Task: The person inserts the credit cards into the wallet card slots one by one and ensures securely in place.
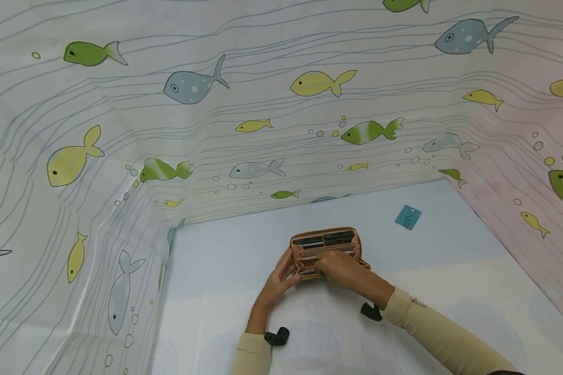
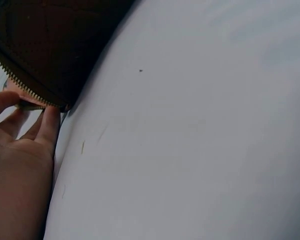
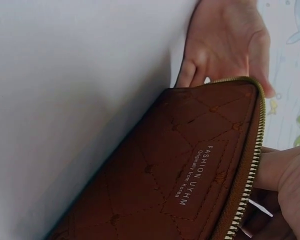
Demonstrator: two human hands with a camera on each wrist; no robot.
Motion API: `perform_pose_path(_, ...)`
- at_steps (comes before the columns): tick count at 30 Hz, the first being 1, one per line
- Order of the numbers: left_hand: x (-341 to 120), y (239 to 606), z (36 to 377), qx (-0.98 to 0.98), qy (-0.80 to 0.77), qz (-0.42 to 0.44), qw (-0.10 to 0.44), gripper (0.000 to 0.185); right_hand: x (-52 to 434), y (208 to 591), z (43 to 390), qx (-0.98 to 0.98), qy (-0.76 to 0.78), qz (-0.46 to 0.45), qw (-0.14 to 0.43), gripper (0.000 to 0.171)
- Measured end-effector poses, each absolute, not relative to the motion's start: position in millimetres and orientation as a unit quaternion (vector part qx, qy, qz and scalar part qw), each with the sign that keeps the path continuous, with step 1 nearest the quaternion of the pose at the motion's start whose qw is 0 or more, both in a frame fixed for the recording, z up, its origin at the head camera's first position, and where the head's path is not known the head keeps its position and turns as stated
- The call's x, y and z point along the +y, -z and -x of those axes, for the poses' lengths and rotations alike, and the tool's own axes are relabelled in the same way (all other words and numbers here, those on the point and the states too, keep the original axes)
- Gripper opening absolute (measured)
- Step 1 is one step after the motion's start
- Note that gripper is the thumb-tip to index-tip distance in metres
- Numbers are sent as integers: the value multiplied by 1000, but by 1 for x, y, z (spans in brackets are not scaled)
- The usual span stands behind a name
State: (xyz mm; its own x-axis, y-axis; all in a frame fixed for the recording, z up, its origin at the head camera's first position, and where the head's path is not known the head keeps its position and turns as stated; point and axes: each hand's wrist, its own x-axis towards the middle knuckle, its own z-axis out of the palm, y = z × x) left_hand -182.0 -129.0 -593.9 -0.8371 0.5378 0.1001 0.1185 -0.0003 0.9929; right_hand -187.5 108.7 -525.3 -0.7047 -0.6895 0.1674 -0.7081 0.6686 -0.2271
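A brown quilted zip wallet (image 1: 326, 240) stands open on the pale table (image 1: 225, 271), with card slots showing along its far side. My left hand (image 1: 279, 278) holds the wallet's left end, thumb over the zipper edge and fingers behind it. In the left wrist view the fingertips (image 2: 47, 117) touch the zipper edge of the wallet (image 2: 40, 45). My right hand (image 1: 342, 268) lies over the near wall, its fingers curled down into the opening. In the right wrist view the wallet (image 3: 190, 175) shows a stamped label, my right hand (image 3: 285, 175) reaches inside the zip, and my left hand (image 3: 225, 45) is beyond.
A small blue card (image 1: 408, 217) lies flat on the table, far right of the wallet. Fish-print cloth (image 1: 262, 130) walls in the table at the back and on both sides. Black wrist mounts (image 1: 277, 337) sit on both sleeves.
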Motion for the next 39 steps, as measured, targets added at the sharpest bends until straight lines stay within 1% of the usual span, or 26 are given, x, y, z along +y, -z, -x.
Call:
perform_pose_path(13,-129,595,181,688,-667,-235,162,82,112,526,186,-908,-152,-388,36,12)
perform_pose_path(18,-129,597,182,686,-668,-243,152,82,113,525,186,-906,-147,-393,44,9)
perform_pose_path(23,-130,599,183,685,-668,-242,160,83,115,526,186,-905,-152,-394,48,7)
perform_pose_path(28,-130,601,184,685,-666,-246,161,82,120,522,185,-896,-200,-394,42,9)
perform_pose_path(30,-131,608,186,684,-669,-244,158,83,123,518,184,-889,-227,-395,44,10)
perform_pose_path(34,-131,622,189,685,-672,-239,147,83,132,510,185,-884,-247,-388,82,12)
perform_pose_path(37,-131,629,190,686,-672,-240,140,82,142,503,186,-891,-245,-365,114,13)
perform_pose_path(39,-132,630,190,685,-672,-244,138,82,150,499,188,-898,-247,-344,123,13)
